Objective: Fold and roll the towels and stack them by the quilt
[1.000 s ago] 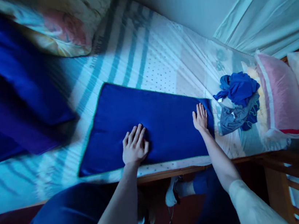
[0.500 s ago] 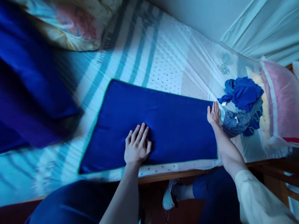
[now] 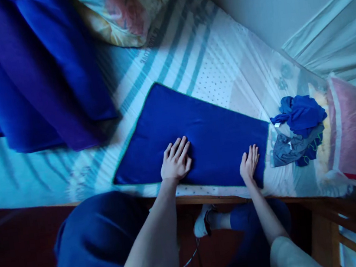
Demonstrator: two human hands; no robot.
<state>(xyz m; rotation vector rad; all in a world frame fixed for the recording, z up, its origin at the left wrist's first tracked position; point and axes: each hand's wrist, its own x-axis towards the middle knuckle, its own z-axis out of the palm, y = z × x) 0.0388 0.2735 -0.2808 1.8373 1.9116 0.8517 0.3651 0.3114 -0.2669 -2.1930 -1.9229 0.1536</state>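
A blue cloth (image 3: 211, 133) with a thin green edge lies spread flat on the bed, its front edge close to the bed's front side. My left hand (image 3: 175, 160) rests palm down near the middle of the cloth, fingers spread. Close to the cloth's right end, my right hand (image 3: 250, 163) also lies flat on it with fingers stretched out. Neither hand grips anything. Just right of the cloth is a crumpled heap of clothes, with a blue garment (image 3: 303, 112) above a grey one (image 3: 286, 149).
Large blue and purple fabric (image 3: 36, 77) is piled at the left of the patterned bed sheet (image 3: 213, 76). A floral pillow (image 3: 126, 15) lies at the back, and a pink pillow (image 3: 352, 128) at the right. The wooden bed edge (image 3: 212, 197) runs along the front.
My right hand has moved left from the cloth's right edge onto its surface. My left hand stays flat on the cloth. The whole view has shifted somewhat.
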